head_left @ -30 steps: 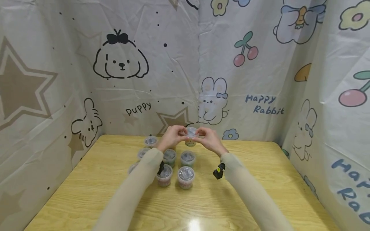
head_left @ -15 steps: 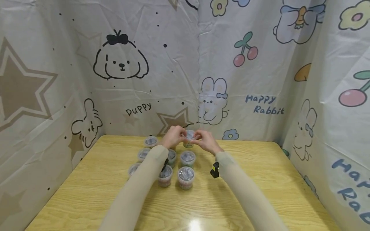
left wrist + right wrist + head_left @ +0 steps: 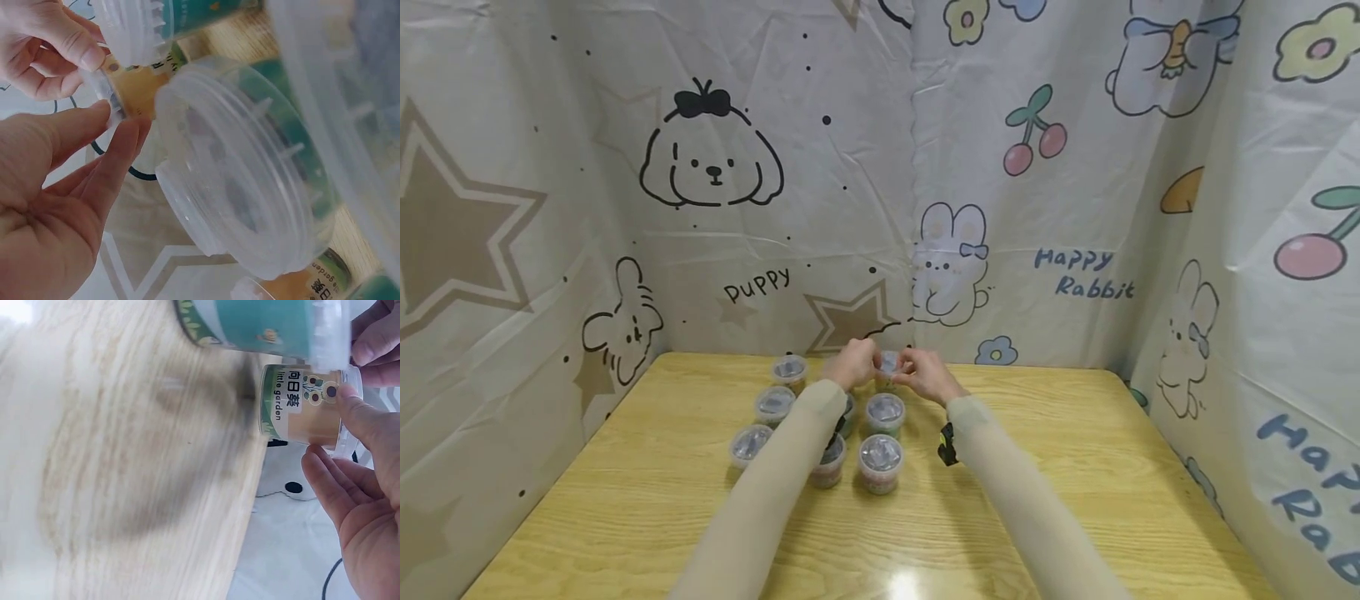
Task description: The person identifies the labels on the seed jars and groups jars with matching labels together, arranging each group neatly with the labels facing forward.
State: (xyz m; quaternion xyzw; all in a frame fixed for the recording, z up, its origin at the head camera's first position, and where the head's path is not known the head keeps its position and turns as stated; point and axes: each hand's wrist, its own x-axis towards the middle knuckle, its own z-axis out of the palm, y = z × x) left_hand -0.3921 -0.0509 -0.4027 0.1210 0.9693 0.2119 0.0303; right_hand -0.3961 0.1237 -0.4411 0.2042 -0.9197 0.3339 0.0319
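Note:
At the back of the table, my left hand and right hand hold a small plastic tub between them. It has a clear lid and an orange label reading "little garden" with sunflowers, and its base is at the tabletop in the right wrist view. Thumb and fingers of the left hand pinch the lid rim from one side. Opposite, the right hand has its thumb and fingers around the lid end. A green-labelled tub stands just in front of the held one.
More lidded tubs stand in rows to the left and front, among them a front tub, a left tub and a back-left tub. The left forearm partly covers some. A printed curtain hangs behind the wooden table.
Both hands have come down and slightly left with the tub, which now sits lower, in line behind the right-hand row. The other tubs stay where they were.

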